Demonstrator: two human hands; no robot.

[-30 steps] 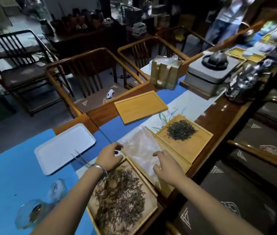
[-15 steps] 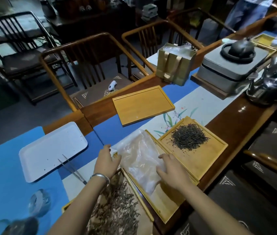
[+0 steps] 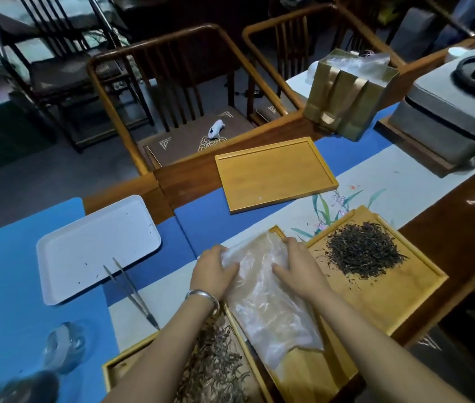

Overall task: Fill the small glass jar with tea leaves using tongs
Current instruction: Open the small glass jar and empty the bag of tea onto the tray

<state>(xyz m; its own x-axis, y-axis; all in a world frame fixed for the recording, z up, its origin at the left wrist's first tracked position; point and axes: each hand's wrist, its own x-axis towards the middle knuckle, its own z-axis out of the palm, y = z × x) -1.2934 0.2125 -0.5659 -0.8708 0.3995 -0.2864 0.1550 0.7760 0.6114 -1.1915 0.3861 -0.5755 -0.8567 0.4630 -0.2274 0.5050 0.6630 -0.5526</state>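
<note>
Hands: my left hand (image 3: 214, 270) and right hand (image 3: 297, 269) sit close together on a clear plastic bag (image 3: 268, 295). The left fingers curl over its left edge; the right seems to grip the top right corner, though I cannot be sure it pinches rather than presses.

Bag: it lies on the middle wooden tray (image 3: 303, 373), its long side running from me toward the far edge of the table.

Tongs: the tongs (image 3: 131, 289) lie free on the cloth to my left, touched by neither hand. Their long axis runs away from me, with the joined end near me and the open tips resting on the white tray (image 3: 99, 248). My left hand is the nearer one.

Jar: the small glass jar (image 3: 64, 349) is further left and closer to me, on the blue mat. It is blurred, so I cannot tell whether it stands or lies.

Tea: long leaves (image 3: 216, 365) fill the tray under my left forearm; a darker pile (image 3: 364, 253) sits on the tray just right of my right hand.

In the way: my own left forearm crosses the near tea tray, so I judge I must let go of the bag and swing left for the tongs.

Further off: an empty wooden tray (image 3: 274, 173) and a gold paper bag (image 3: 349, 91).
</note>
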